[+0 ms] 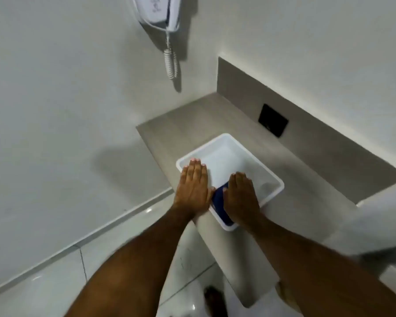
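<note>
A white rectangular plastic tray (256, 165) sits on a grey stone ledge (188, 124), its near corner at the ledge's front edge. My left hand (193, 185) lies flat with straight fingers over the tray's left rim. My right hand (241, 194) lies flat inside the tray near its front, fingers straight. Between and under the two hands shows a dark blue object (222, 205), perhaps a cloth; its shape is mostly hidden.
A white wall phone (157, 12) with a coiled cord (170, 61) hangs above the ledge's left end. A black plate (273, 120) is set in the grey backsplash. White walls stand left and behind; glossy white floor tiles (55, 284) lie below.
</note>
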